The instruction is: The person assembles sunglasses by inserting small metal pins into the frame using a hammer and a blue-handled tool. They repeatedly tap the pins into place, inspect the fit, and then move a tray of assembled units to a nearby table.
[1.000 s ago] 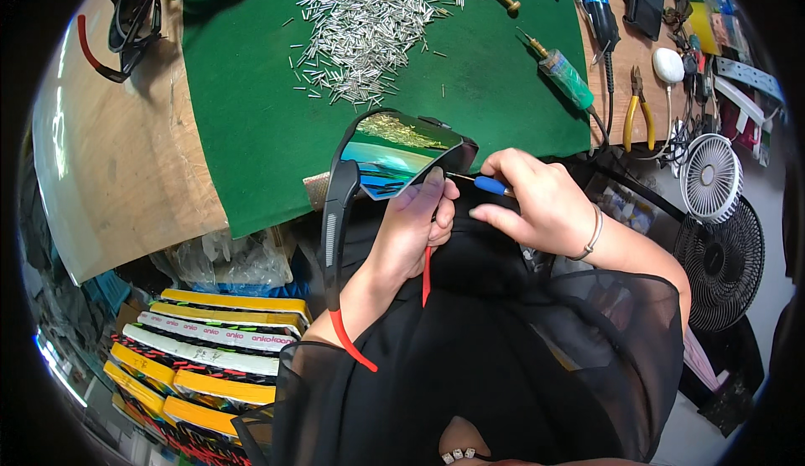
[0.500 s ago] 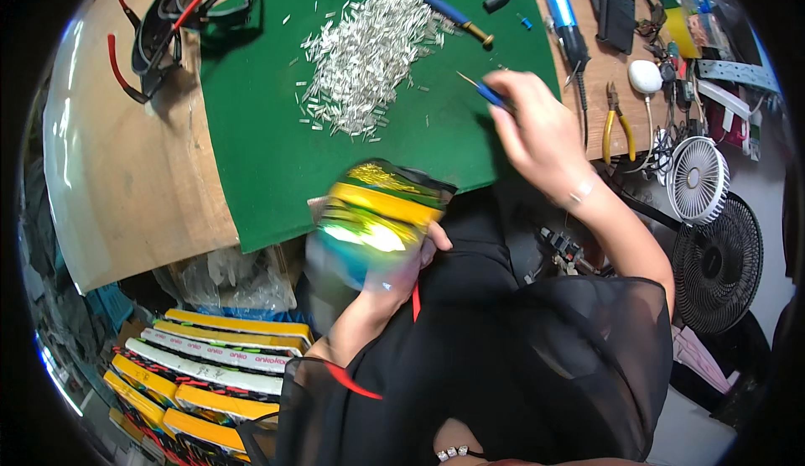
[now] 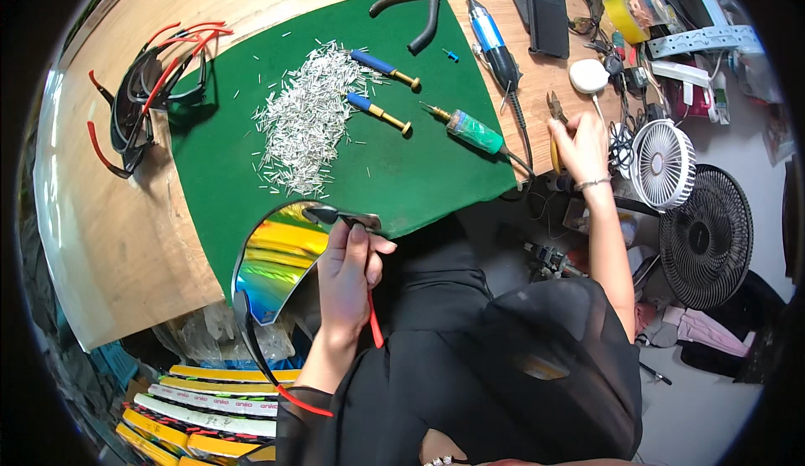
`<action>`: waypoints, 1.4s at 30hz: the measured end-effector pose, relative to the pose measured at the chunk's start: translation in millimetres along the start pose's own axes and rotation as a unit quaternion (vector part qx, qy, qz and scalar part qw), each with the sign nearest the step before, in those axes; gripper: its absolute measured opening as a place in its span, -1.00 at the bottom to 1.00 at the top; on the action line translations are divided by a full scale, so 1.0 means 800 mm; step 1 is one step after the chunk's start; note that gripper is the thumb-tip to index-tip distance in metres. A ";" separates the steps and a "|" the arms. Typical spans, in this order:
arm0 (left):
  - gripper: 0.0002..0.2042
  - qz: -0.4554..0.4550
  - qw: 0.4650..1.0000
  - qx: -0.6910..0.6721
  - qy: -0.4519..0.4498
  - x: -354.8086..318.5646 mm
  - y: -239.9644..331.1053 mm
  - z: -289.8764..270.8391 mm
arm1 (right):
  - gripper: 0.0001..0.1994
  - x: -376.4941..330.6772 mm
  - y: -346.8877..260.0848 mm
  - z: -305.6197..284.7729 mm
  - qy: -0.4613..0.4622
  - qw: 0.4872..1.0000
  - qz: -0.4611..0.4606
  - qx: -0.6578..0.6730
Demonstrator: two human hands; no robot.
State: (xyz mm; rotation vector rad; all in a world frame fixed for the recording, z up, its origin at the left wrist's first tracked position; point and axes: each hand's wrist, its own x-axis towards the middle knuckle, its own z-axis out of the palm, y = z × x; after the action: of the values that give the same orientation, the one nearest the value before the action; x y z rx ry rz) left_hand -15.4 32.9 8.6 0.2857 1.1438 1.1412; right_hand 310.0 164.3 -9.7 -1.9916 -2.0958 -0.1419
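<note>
Left hand (image 3: 348,277) grips sunglasses (image 3: 277,269), seemingly closed.

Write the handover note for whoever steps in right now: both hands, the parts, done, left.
Left hand: holds the mirrored-lens sunglasses at the near edge of the green mat.
Right hand: at the mat's right edge, on the yellow-handled pliers.
Parts: pile of small metal pins and two blue-handled screwdrivers on the mat; more glasses far left.
Done: cannot tell.
Left: the glasses in hand are not set down.

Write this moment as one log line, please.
left hand: holds sunglasses at mat edge | right hand: on yellow-handled pliers at table's right side | pile of metal pins: untouched
</note>
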 end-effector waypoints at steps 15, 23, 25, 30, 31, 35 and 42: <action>-0.80 -0.036 0.999 -0.003 0.033 -0.008 -0.001 -0.005 | -0.58 -0.101 -0.170 -0.091 -0.310 0.863 -0.130 0.378; -0.81 0.023 0.991 0.086 0.104 -0.019 -0.025 -0.020 | -0.70 -0.100 -0.209 -0.061 -0.295 0.835 -0.239 0.397; -0.80 0.015 0.989 0.093 0.115 -0.019 -0.028 -0.022 | -0.71 -0.103 -0.212 -0.059 -0.295 0.838 -0.231 0.398; -0.77 -0.015 0.993 0.046 0.105 -0.022 -0.023 -0.017 | -0.73 -0.103 -0.214 -0.061 -0.317 0.829 -0.228 0.399; -0.78 -0.018 0.995 -0.064 0.071 -0.024 -0.020 -0.009 | -0.74 -0.104 -0.214 -0.060 -0.320 0.828 -0.223 0.402; -0.79 -0.016 0.989 -0.139 0.038 -0.028 -0.022 -0.008 | -0.77 -0.105 -0.213 -0.060 -0.371 0.812 -0.179 0.413; -0.79 -0.012 0.995 -0.064 0.077 -0.024 -0.022 -0.013 | -0.79 -0.114 -0.211 -0.056 -0.371 0.808 -0.161 0.429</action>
State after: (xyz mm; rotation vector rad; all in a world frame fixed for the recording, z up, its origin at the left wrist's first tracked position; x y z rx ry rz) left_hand -13.4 5.3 2.6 0.0864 1.1993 1.2244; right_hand 150.4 54.7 28.1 -1.1730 -2.2143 1.4693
